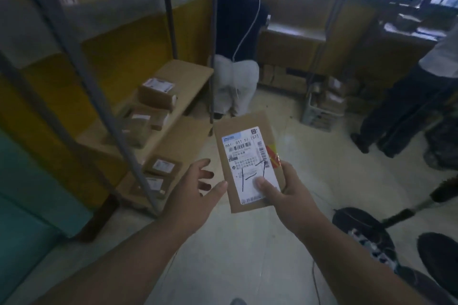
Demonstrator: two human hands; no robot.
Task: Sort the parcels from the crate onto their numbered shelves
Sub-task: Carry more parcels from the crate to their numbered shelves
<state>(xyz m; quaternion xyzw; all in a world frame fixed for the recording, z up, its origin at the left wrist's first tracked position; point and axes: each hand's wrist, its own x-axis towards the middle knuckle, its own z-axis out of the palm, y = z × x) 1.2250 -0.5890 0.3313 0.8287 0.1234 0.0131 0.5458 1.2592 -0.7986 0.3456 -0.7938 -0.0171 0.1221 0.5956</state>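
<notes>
Your right hand (282, 190) clamps the flat parcel (247, 161) label-up, thumb on the label, likely so you can read its handwritten number, while your left hand (198, 186) hangs open just beside it, shelves (183, 86) beyond.

- Left hand (195, 195), right hand (285, 193): bare, no gloves, rings or watch.
- Both forearms bare to frame edge; no sleeves visible.

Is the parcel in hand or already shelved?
In hand: the right hand grips the parcel above the floor, thumb on its label; the left hand is open beside it.
</notes>
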